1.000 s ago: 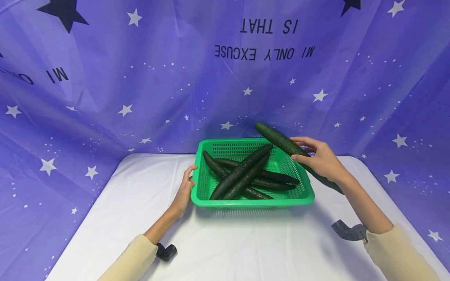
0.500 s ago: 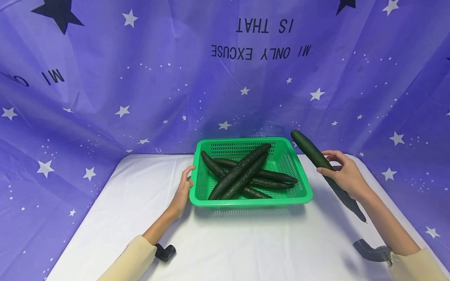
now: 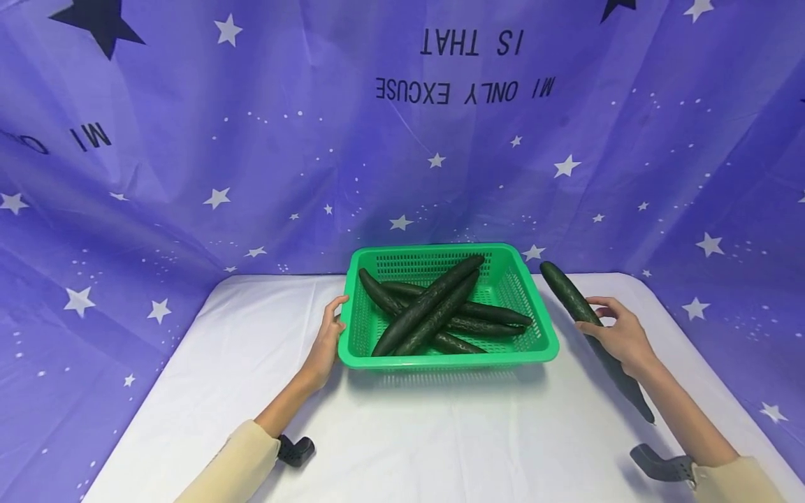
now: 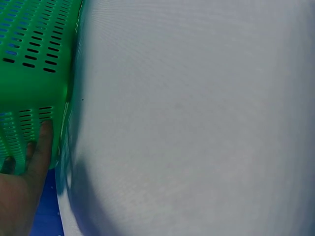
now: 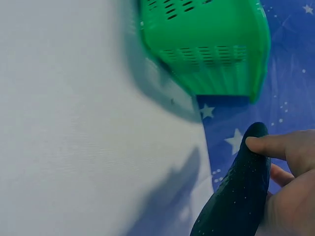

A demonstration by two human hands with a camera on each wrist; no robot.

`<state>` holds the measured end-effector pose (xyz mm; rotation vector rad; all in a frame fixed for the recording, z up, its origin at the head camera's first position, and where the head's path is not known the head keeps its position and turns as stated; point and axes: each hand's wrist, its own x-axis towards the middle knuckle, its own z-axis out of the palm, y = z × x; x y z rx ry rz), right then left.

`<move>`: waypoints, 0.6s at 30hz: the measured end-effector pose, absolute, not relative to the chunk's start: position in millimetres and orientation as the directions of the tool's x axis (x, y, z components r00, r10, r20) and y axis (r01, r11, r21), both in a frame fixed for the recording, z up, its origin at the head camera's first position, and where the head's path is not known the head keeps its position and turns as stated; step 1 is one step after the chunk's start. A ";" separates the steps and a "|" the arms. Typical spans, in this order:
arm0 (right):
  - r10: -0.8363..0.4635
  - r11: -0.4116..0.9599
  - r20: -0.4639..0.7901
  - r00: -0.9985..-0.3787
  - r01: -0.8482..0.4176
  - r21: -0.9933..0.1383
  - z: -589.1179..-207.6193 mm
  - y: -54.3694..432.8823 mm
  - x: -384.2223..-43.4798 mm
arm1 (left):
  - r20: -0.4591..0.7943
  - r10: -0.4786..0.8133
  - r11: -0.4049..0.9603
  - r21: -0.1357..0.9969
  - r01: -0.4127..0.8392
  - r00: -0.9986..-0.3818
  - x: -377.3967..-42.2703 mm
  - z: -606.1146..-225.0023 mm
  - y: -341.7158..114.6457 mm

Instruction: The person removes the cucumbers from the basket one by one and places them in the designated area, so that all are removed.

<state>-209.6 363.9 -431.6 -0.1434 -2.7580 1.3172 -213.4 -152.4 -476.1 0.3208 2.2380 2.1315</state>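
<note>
In the head view my right hand (image 3: 622,339) grips a long dark green cucumber (image 3: 575,300) to the right of the basket, thumb on the near side and fingers on the far side. The right wrist view shows the thumb pressed on this cucumber (image 5: 238,191), whose shadow falls apart from it on the cloth. My left hand (image 3: 323,346) touches the left outer wall of a green plastic basket (image 3: 449,362). Its fingers (image 4: 45,142) lie fairly straight against the slotted side. Inside the basket, several cucumbers (image 3: 434,307) lie crossed over one another.
A white cloth (image 3: 453,433) covers the table under the basket. Behind and at both sides hangs a purple curtain (image 3: 283,161) with stars and upside-down lettering. Dark devices (image 3: 295,452) are strapped at both wrists.
My right hand has carried the cucumber from over the basket's right rim out to the right, then lower towards the table. My left hand and the basket have stayed in place.
</note>
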 end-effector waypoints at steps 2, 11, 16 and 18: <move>0.131 0.627 0.012 -0.991 0.073 -0.776 -435.4 363.6 -210.7 | 0.122 0.170 0.036 0.991 0.130 -0.978 -213.1 -475.1 -152.4; 0.157 0.606 -0.048 -0.986 0.135 -0.784 -452.4 360.2 -215.8 | 0.121 0.166 0.039 0.991 0.129 -0.979 -212.1 -475.3 -153.2; 0.196 0.582 -0.075 -0.978 0.177 -0.794 -457.2 357.9 -220.0 | 0.124 0.173 0.021 0.991 0.129 -0.977 -212.5 -475.4 -152.9; 0.210 0.564 -0.094 -0.973 0.199 -0.801 -458.7 356.9 -221.1 | 0.122 0.173 0.022 0.992 0.128 -0.977 -212.8 -475.5 -152.7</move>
